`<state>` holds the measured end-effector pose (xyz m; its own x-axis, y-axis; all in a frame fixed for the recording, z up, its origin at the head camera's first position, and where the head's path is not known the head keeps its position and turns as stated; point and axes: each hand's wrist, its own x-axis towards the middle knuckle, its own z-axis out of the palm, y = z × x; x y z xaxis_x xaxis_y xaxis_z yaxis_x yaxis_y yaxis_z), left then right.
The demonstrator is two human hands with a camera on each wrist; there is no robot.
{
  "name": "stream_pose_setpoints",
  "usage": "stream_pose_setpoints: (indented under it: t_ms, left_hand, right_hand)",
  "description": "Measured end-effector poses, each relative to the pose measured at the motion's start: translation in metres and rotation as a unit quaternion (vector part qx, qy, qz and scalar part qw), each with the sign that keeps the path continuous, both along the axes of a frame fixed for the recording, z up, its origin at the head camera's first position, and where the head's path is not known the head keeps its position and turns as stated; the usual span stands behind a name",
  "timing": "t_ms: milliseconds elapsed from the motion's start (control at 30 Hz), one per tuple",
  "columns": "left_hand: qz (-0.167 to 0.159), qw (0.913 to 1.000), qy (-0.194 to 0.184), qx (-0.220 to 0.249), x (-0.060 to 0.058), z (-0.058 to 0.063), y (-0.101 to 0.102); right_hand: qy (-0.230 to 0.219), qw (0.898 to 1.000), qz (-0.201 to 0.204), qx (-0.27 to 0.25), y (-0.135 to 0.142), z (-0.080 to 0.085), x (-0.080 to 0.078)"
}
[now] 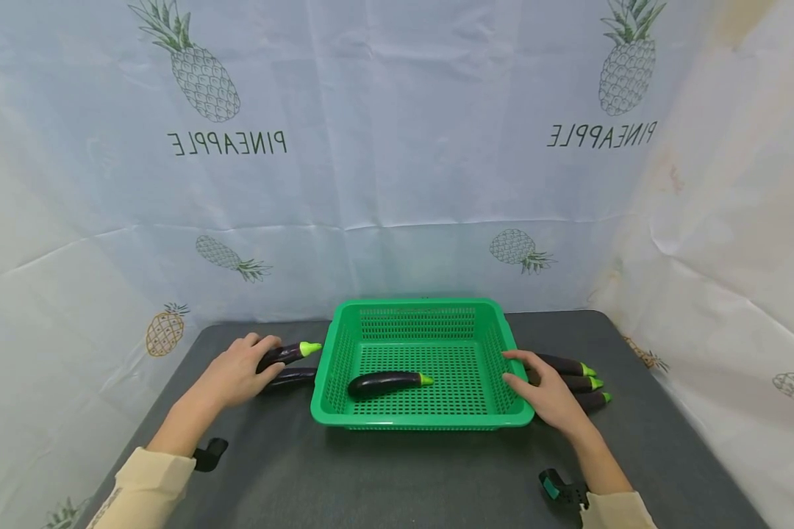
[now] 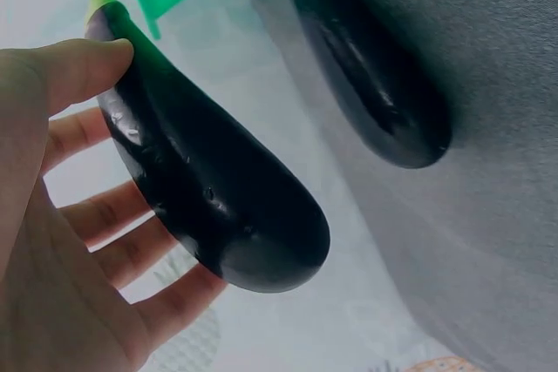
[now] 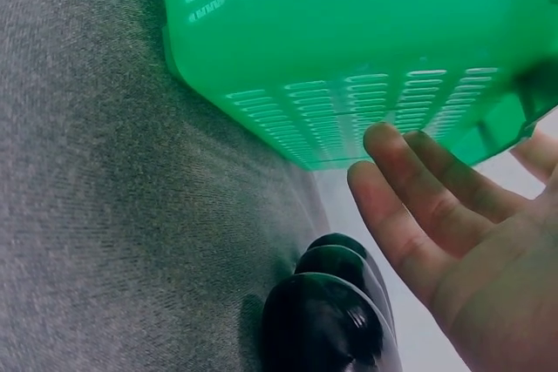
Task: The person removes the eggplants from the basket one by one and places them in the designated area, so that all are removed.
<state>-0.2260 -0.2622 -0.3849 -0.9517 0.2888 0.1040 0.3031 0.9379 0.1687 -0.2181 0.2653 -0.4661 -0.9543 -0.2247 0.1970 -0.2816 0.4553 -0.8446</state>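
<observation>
My left hand (image 1: 241, 371) holds a dark purple eggplant (image 2: 205, 158) with a green stem end, thumb on one side and fingers on the other. In the head view it is just left of a green plastic basket (image 1: 423, 424). A second eggplant (image 2: 375, 76) lies on the table below the held one. Another eggplant (image 1: 384, 383) lies inside the basket, its stem to the right. My right hand (image 1: 548, 393) is at the basket's right rim, thumb and forefinger tips overlapping it. Its other fingers (image 3: 427, 185) extend loosely beside the outer wall, curled around nothing.
Three eggplants (image 1: 592, 400) lie side by side on the table, right of the basket and partly behind my right hand. The dark grey table (image 1: 397, 477) backs onto a pale pineapple-print cloth (image 1: 423, 184), which also hangs at both sides.
</observation>
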Motion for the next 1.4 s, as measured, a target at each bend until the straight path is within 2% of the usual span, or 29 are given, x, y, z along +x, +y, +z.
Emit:
stream_pose_setpoints:
  t_ms: [367, 833, 1133, 1400]
  left_hand:
    - [0.007, 0.9999, -0.007, 0.007, 0.005, -0.015, -0.012]
    - [0.003, 1.0000, 0.009, 0.003, 0.012, -0.032, -0.009]
    - [-0.002, 0.9993, 0.008, -0.037, 0.010, -0.048, 0.001]
    - [-0.003, 0.9974, 0.013, -0.070, 0.012, -0.057, 0.012]
  right_hand:
    - [0.006, 1.000, 0.009, 0.001, 0.002, 0.000, -0.001]
    - [0.005, 1.000, 0.003, 0.009, 0.007, 0.000, -0.001]
    - [0.003, 1.000, -0.002, 0.010, 0.006, 0.000, -0.001]
    - [0.000, 1.000, 0.004, 0.008, 0.005, 0.001, 0.000]
